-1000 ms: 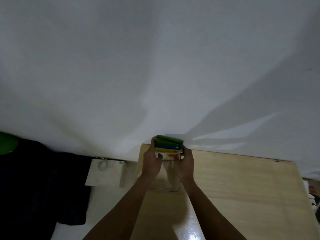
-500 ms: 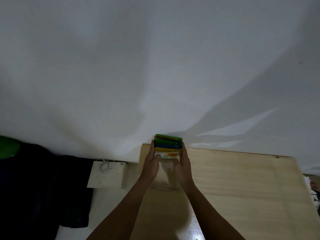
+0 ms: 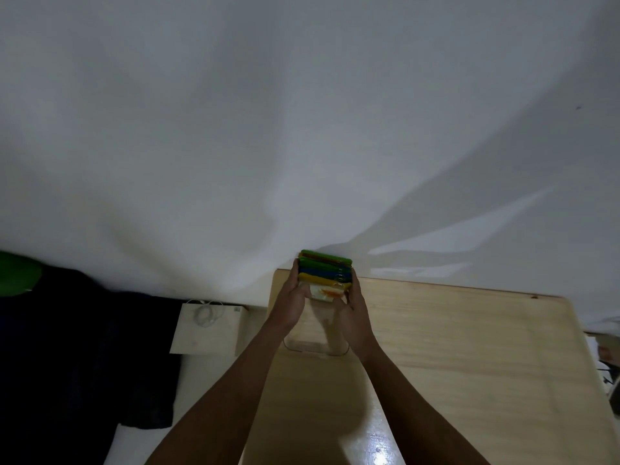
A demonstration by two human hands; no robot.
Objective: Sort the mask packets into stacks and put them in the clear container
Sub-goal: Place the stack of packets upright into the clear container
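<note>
Between the two hands, a stack of mask packets (image 3: 324,271) is pressed from both sides. Green packets are seen on the far side of the stack, blue ones in the middle, yellow next, and a pale packet with an orange print nearest the wrists. The left hand (image 3: 291,298) is closed against the stack's left edge, and the right hand (image 3: 356,305) is closed against its right edge, so the stack is held by both together. Just below the hands and nearer the wrists, the clear container (image 3: 315,344) is seen standing on the counter (image 3: 453,347); only its faint rounded outline shows. Whether the stack's lower end has entered the container cannot be told, as it is hidden by the hands.

Beyond the fingertips, a plain white wall (image 3: 302,112) fills most of the view. To the left of the left hand, off the counter's edge, a white paper bag (image 3: 208,325) is seen beside dark cloth (image 3: 67,347).

The step is judged to be the lowering of the sorted stack into the container. A slip is possible: if pressure is eased on one side, the glossy packets could fan out and mix, undoing the sorting. A packet corner could also be caught on the container's rim, or the light container could be tipped.
</note>
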